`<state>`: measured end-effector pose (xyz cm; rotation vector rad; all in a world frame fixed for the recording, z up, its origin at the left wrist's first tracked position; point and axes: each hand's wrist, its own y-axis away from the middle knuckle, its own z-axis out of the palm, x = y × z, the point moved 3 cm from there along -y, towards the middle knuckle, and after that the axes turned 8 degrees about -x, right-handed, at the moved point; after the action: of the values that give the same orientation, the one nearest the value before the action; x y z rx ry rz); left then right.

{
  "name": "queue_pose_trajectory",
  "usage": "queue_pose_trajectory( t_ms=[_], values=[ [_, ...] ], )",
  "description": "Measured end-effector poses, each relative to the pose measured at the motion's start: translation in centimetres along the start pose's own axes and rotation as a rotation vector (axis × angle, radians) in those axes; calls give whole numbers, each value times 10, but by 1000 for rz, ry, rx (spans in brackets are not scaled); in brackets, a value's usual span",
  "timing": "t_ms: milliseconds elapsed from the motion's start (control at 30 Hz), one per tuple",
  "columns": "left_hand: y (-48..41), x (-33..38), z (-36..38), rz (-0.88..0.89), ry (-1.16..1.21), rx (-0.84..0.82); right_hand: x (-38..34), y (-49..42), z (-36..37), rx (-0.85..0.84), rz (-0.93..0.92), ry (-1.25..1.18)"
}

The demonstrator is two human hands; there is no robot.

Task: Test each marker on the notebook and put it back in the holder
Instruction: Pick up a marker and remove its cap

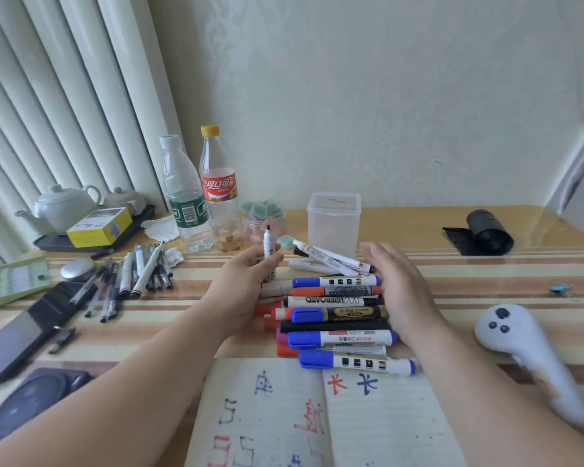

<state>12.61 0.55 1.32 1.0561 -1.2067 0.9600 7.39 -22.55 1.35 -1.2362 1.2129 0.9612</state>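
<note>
The left hand (243, 288) curls its fingers (267, 261) round a white marker (268, 242), tip up (no cap); the notebook (277, 409) lies nearer the person, right hand (398, 288) spread, empty

1. Two plastic bottles stood upright side by side at the back of the counter (452, 281): a clear bottle (182, 197) with a green label, and a yellow-capped bottle (218, 187) with a red label.
2. White teapot (63, 207) and yellow box (98, 227) sat on a dark tray (139, 220), back left.
3. Black roll (486, 230) lay on its side, back right.
4. White controller (520, 342) lay near the right edge.
5. Thin pens (132, 274) lay loose, left of centre.
</note>
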Motion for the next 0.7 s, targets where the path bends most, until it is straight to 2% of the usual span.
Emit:
queue_pose_trajectory(
  t_ms=[100,233,333,433,500,600,700],
  values=[
    [-8,3,-15,8,-6,83,2,-3,-5,50,-13,187],
    [-3,17,-37,94,-383,266,9,-10,-12,103,-6,343],
    [7,19,-31,110,-748,210,7,-7,-12,93,-60,401],
    [4,8,-26,42,-846,129,-10,-1,-14,117,-240,511],
    [1,5,-29,33,-841,128,-27,3,-14,13,-263,576],
    [0,4,-30,41,-822,117,-51,15,-6,-315,-17,764],
    [0,1,-27,79,-835,96,-70,33,8,-544,193,989]
  ],
)
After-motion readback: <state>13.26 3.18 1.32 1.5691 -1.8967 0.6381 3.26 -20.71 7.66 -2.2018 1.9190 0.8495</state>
